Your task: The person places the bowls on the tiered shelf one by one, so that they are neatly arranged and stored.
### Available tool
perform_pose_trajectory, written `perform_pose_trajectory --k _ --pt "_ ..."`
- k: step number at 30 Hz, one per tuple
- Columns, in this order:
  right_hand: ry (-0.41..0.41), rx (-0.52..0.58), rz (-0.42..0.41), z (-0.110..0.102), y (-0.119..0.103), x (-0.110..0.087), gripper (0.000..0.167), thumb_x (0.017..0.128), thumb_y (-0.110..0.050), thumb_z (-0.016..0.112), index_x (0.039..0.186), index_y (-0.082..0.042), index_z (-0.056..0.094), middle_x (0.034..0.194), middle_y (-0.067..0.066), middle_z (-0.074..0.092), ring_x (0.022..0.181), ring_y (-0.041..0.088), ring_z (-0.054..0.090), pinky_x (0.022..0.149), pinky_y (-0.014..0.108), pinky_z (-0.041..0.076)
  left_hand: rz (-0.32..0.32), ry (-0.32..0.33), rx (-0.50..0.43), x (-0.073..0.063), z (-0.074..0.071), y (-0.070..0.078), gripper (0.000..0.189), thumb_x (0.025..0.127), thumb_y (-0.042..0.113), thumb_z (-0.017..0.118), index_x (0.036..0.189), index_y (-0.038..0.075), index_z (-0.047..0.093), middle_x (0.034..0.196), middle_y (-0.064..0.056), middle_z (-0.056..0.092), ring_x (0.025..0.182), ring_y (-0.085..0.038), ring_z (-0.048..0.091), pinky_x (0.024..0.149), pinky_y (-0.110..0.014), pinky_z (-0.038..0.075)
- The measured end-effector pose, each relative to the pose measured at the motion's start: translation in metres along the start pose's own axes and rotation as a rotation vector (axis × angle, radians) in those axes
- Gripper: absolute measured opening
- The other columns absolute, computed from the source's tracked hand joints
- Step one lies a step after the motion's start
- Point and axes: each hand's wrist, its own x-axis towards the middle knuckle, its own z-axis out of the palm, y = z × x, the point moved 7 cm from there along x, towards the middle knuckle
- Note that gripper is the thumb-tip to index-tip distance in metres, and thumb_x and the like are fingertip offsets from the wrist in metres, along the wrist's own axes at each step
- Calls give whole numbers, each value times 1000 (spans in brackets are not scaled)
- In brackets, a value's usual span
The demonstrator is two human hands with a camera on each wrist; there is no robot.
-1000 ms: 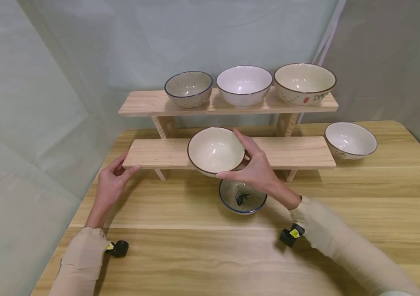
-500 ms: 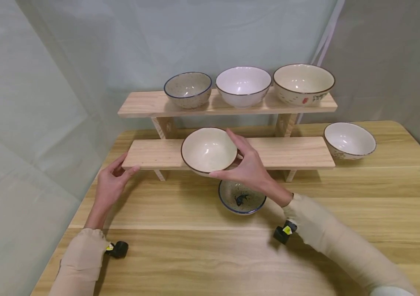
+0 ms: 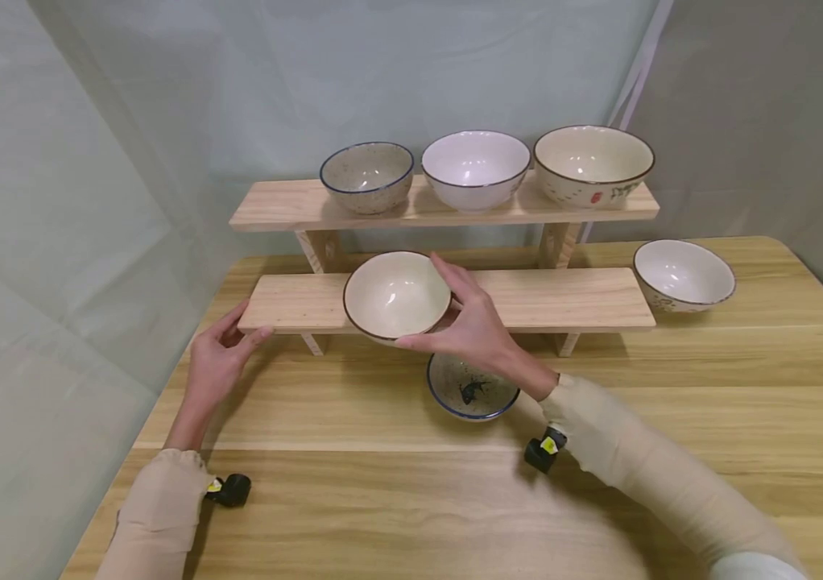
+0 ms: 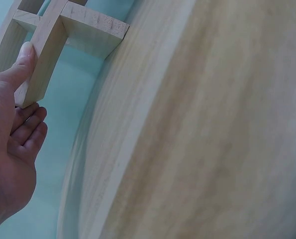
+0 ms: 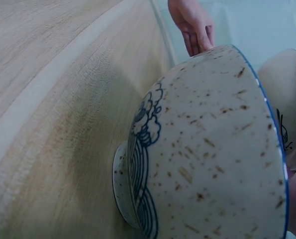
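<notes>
My right hand (image 3: pixel 471 326) grips a cream bowl (image 3: pixel 395 296) with a brown rim, thumb at the near rim and fingers round its right side. That bowl is at the lower shelf board (image 3: pixel 564 298), left of its middle; whether it touches the wood I cannot tell. My left hand (image 3: pixel 219 358) holds the left end of the same board, and the left wrist view has its thumb and fingers on either side of the board end (image 4: pixel 43 74). Under the right hand, a speckled blue-rimmed bowl (image 3: pixel 465 391) with a dark fish motif stands on the table, partly covered.
On the upper shelf (image 3: pixel 281 201) stand a grey speckled bowl (image 3: pixel 368 177), a white bowl (image 3: pixel 477 169) and a large cream bowl (image 3: pixel 593 165). Another white bowl (image 3: pixel 683 274) is on the table (image 3: pixel 397 499) beside the rack's right end. Cloth walls (image 3: pixel 274 89) rise behind.
My right hand has moved left along the lower shelf with the cream bowl in its grip. The left hand has stayed on the board's end.
</notes>
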Motion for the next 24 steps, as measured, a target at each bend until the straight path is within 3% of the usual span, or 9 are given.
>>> perform_pose_trajectory --k 17,24 --pt "-11 -15 5 9 4 8 118 67 -14 100 161 1 31 155 21 38 128 34 53 100 41 52 -1 8 5 0 0 1 70 99 29 74 155 1 45 140 -27 59 108 2 59 79 -9 49" --pt "3 -76 13 13 4 12 119 65 -21 101 162 -3 33 156 20 40 137 35 44 109 48 43 -4 -3 -10 -1 1 1 69 99 28 74 156 2 44 141 -28 57 112 -2 61 81 -10 50"
